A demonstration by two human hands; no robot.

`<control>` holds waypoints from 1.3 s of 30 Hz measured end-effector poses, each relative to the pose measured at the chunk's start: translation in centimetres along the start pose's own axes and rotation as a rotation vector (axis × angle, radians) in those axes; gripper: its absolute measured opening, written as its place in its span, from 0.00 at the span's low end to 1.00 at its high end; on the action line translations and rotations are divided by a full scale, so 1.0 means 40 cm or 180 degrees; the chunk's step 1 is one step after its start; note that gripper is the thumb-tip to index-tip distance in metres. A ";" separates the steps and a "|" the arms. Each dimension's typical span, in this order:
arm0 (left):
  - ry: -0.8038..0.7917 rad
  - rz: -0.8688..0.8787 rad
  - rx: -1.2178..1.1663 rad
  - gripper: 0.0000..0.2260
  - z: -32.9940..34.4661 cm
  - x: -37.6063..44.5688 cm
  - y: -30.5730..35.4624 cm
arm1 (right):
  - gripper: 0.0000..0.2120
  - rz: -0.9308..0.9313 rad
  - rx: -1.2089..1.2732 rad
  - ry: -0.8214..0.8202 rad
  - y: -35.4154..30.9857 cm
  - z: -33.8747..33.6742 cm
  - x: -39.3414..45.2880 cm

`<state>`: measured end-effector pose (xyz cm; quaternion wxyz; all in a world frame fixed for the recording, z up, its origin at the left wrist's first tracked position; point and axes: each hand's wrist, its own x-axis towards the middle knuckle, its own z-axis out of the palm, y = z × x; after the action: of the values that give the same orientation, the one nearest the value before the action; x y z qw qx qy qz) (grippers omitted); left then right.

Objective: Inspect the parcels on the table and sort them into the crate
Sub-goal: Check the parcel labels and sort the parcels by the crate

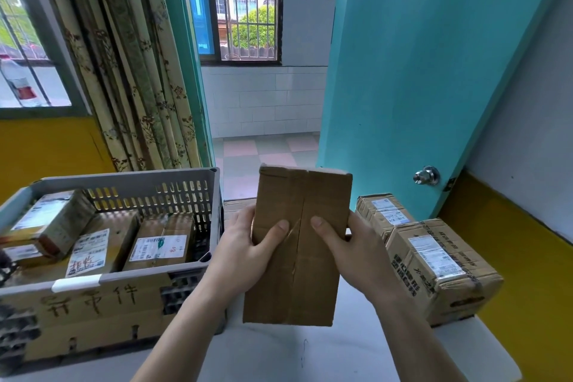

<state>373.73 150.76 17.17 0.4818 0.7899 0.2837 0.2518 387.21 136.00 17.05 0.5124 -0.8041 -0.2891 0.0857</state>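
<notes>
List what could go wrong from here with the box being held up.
1. The box is held up by its lower half only, left hand and right hand at its edges; it could slip onto the table.
2. The crate already holds several parcels, so the box may land tilted on them.
3. Swinging it could knock the stacked parcels on the right.

The cardboard sign [93,316] on the crate's [130,178] front wall bears three handwritten characters, the last reading 件. A parcel label [88,253] inside the crate carries red handwriting, 拒收. Printing on the boxes [440,270] at the counter's right edge is too blurred to read.
</notes>
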 end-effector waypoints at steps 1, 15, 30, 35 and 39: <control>0.0012 -0.0052 -0.0039 0.19 -0.001 0.001 0.006 | 0.24 -0.0009 0.0054 -0.0042 0.003 0.001 -0.003; -0.0044 0.0297 0.0085 0.20 0.005 -0.014 -0.009 | 0.22 -0.0268 -0.0095 0.0131 -0.001 -0.020 -0.036; -0.0095 0.0197 0.0084 0.13 0.005 -0.034 0.018 | 0.17 -0.0232 -0.0238 0.0169 -0.050 -0.040 -0.066; -0.0213 0.0003 -0.0125 0.22 0.000 -0.048 0.055 | 0.15 -0.0197 -0.0069 0.0180 -0.052 -0.052 -0.080; -0.0005 -0.0124 0.0017 0.20 -0.005 -0.040 0.071 | 0.23 0.0063 0.0153 0.0064 -0.059 -0.038 -0.082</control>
<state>373.05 148.72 19.61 0.4848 0.7857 0.2993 0.2410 384.32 133.73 19.29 0.5336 -0.7951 -0.2738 0.0896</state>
